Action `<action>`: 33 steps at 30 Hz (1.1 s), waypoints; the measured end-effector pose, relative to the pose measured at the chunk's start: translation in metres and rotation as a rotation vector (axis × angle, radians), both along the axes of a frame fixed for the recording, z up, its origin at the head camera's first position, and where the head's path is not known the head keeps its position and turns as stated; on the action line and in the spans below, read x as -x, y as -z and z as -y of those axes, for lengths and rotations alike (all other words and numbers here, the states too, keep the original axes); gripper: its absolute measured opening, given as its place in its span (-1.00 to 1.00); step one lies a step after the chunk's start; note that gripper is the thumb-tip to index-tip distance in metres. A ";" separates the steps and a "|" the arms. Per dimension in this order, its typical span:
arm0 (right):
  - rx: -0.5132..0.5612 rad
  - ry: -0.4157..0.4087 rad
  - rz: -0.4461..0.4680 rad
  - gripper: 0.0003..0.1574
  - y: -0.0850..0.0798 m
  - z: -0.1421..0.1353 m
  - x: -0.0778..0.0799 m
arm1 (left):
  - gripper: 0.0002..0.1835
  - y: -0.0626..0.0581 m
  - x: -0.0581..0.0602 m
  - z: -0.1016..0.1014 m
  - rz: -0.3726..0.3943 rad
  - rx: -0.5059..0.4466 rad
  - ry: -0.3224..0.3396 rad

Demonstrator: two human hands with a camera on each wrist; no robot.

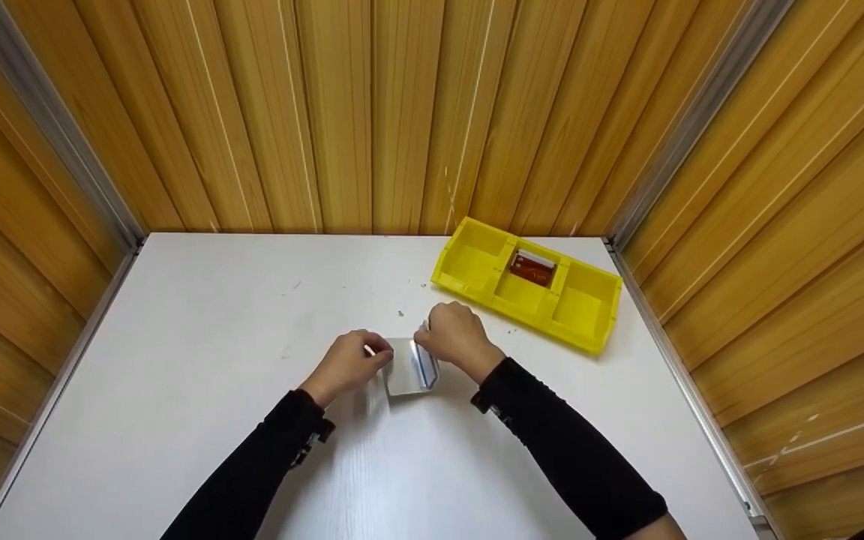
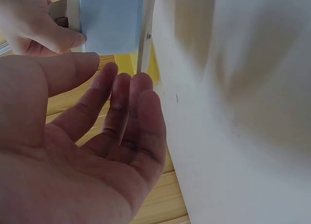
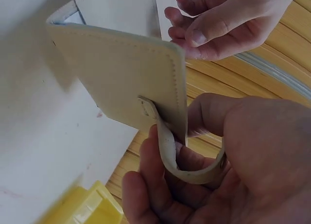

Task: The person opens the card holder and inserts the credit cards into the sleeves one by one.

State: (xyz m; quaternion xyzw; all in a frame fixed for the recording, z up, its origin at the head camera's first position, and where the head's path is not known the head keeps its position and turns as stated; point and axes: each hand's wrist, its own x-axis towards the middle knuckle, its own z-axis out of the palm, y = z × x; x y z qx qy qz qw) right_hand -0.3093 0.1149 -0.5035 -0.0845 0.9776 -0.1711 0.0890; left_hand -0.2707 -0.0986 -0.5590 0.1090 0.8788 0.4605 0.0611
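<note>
A small cream card holder [image 1: 404, 377] with stitched edges is held partly open above the white table, toward the middle of the head view. My right hand [image 1: 458, 337] grips it by one cover, thumb on the inner side. The cover's snap strap [image 3: 167, 148] loops out among the right fingers. Bluish clear sleeves [image 2: 111, 22] show inside in the left wrist view. At the holder's opposite edge is my left hand [image 1: 346, 364], fingers loosely bent and thumb apart from them. Its fingertips lie right at the edge of the cover without pinching it.
Behind the right hand, a yellow tray [image 1: 522, 319] with three compartments stands at an angle. A dark red card-like item [image 1: 532, 268] lies in its middle compartment. Wood-patterned panels [image 1: 342, 112] enclose the white table [image 1: 177, 337] at the back and sides.
</note>
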 end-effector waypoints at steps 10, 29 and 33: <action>0.052 0.000 0.010 -0.45 0.020 -0.009 0.001 | -0.85 0.012 0.003 -0.001 0.045 0.095 -0.005; 0.094 0.043 0.072 -0.52 0.031 -0.026 0.004 | -0.81 0.024 0.005 -0.003 0.112 0.116 -0.010; 0.092 0.060 0.074 -0.57 0.034 -0.034 0.004 | -0.81 0.027 0.004 -0.003 0.104 0.121 -0.009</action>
